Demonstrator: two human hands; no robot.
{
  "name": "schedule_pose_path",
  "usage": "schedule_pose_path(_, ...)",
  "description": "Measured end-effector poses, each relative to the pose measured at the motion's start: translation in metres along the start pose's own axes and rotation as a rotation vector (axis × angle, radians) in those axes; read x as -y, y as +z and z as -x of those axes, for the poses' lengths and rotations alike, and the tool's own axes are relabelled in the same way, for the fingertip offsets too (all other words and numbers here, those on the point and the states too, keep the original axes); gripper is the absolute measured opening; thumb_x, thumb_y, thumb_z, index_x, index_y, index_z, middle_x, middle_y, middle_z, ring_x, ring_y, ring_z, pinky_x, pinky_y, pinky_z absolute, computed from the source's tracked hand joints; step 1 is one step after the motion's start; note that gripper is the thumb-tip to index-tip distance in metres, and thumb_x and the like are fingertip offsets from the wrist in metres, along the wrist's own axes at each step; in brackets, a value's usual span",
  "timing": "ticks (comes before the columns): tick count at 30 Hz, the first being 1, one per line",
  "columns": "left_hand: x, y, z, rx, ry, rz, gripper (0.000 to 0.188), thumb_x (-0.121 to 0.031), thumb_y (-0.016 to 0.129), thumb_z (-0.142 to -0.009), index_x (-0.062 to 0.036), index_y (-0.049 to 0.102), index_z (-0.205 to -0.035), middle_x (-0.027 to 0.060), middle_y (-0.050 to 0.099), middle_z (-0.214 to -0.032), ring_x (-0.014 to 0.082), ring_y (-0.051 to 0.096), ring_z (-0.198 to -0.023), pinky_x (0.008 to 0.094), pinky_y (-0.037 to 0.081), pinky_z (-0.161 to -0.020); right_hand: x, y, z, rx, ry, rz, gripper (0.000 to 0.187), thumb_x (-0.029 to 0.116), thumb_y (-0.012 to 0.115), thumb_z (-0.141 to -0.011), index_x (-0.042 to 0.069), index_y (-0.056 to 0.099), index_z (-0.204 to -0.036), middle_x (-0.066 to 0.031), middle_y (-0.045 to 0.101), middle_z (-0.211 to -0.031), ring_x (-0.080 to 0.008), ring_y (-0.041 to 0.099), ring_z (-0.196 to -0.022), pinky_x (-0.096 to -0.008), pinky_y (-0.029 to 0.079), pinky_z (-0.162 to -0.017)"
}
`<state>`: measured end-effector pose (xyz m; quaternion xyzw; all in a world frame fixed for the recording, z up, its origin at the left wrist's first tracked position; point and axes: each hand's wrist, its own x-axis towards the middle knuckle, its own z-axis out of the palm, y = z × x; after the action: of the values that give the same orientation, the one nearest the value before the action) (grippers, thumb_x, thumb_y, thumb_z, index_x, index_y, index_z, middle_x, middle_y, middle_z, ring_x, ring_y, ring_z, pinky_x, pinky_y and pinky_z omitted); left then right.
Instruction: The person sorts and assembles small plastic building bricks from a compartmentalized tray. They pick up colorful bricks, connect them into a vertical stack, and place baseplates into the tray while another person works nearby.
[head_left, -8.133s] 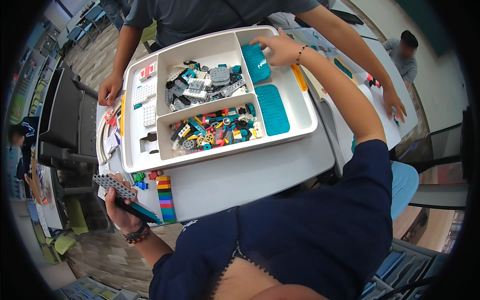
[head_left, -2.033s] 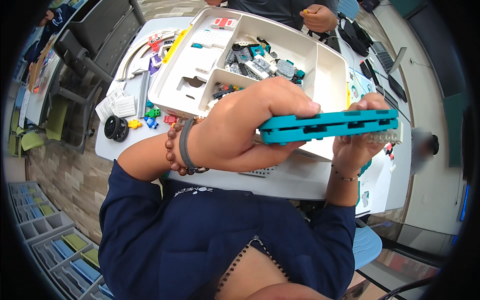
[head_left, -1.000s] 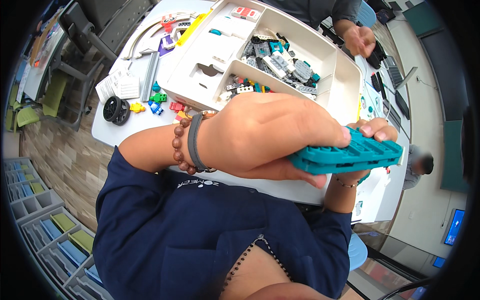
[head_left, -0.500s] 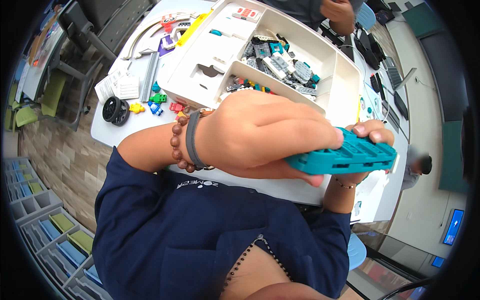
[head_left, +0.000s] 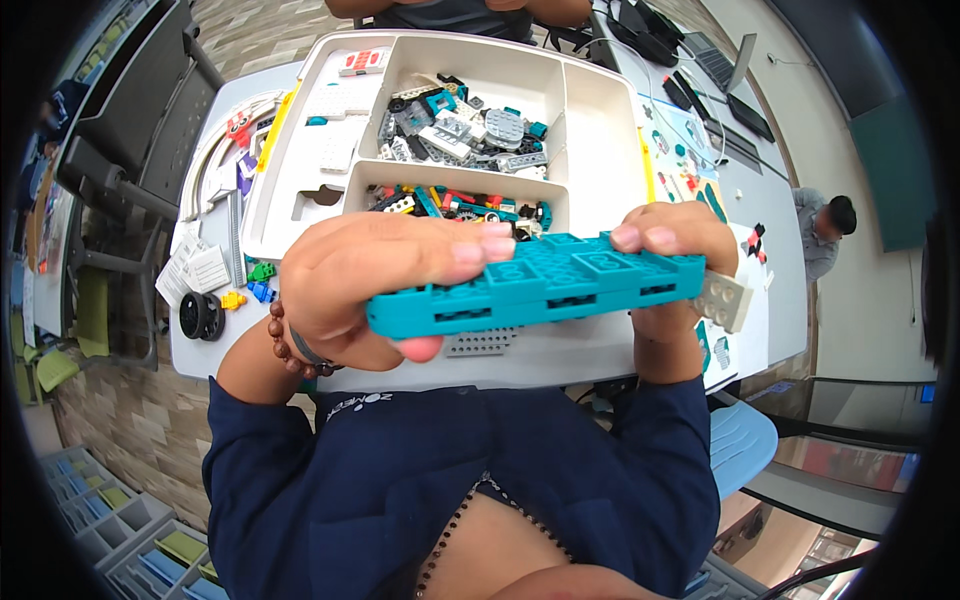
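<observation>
Both hands hold up a long teal toy-brick assembly (head_left: 540,290) in front of my chest, above the table's near edge. My left hand (head_left: 375,270) is closed on its left end, fingers on top and thumb underneath. At the other end, my right hand (head_left: 685,245) grips it with fingertips on the upper face; its thumb is hidden. A light grey studded piece (head_left: 724,302) juts out beside the right end; whether it is joined to the teal assembly I cannot tell. Below, a grey studded plate (head_left: 480,342) lies on the table, partly covered.
Beyond my hands stands a white divided tray (head_left: 605,135) with mixed bricks (head_left: 465,130). To its left are a black wheel (head_left: 202,316), small coloured figures (head_left: 262,282) and white curved pieces (head_left: 205,150). Printed sheets (head_left: 735,345) lie right. A person (head_left: 455,15) is across the table.
The view has shifted, so the tray sits farther left. The teal assembly now lies more level and lengthwise between my hands, which are farther apart. The light grey piece shows more at the right.
</observation>
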<state>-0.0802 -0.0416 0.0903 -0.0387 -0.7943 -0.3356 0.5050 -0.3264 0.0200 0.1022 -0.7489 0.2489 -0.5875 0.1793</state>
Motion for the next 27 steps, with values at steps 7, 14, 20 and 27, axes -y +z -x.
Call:
schedule_pose_path(7,-0.010,0.001,-0.012,-0.044,-0.181,-0.175,0.052,-0.043,0.053,-0.088,0.0046,0.053,-0.109,0.0209,0.064,-0.091,0.0321,0.064,-0.087,0.0400,0.050,-0.080,0.005,-0.005,-0.006,-0.049,0.073,0.043,0.025,0.011,0.068,-0.077,0.000,0.060,-0.099,-0.0105,0.065,-0.090,-0.0168,0.061,-0.075,-0.0280,0.047,-0.070)
schedule_pose_path(14,-0.019,-0.001,-0.045,0.203,0.036,-0.685,0.030,-0.029,0.071,-0.076,-0.0029,0.064,-0.091,0.0083,0.055,-0.068,0.0214,0.049,-0.057,0.0320,0.038,-0.054,0.005,-0.014,-0.014,0.138,-0.063,0.307,0.034,0.006,0.070,-0.074,-0.001,0.059,-0.106,-0.0100,0.065,-0.090,-0.0101,0.056,-0.067,-0.0180,0.042,-0.056)
schedule_pose_path(20,-0.007,0.002,-0.043,-0.086,-0.274,-0.373,0.026,-0.024,0.068,-0.081,0.0008,0.060,-0.083,0.0068,0.056,-0.067,0.0151,0.053,-0.057,0.0257,0.042,-0.053,0.003,0.000,-0.013,-0.149,0.403,-0.135,0.050,0.019,0.074,-0.076,-0.006,0.054,-0.115,0.0000,0.059,-0.074,0.0005,0.044,-0.057,-0.0159,0.032,-0.051)
schedule_pose_path(27,0.028,0.018,-0.056,-0.182,-0.737,0.245,0.043,-0.040,0.056,-0.089,0.0020,0.061,-0.096,0.0031,0.062,-0.080,0.0052,0.058,-0.069,0.0186,0.046,-0.061,-0.028,-0.004,-0.035,-0.234,0.592,-0.198,0.020,0.021,0.062,-0.087,0.003,0.054,-0.087,0.0063,0.041,-0.053,-0.0009,0.031,-0.040,-0.0177,0.023,-0.037)
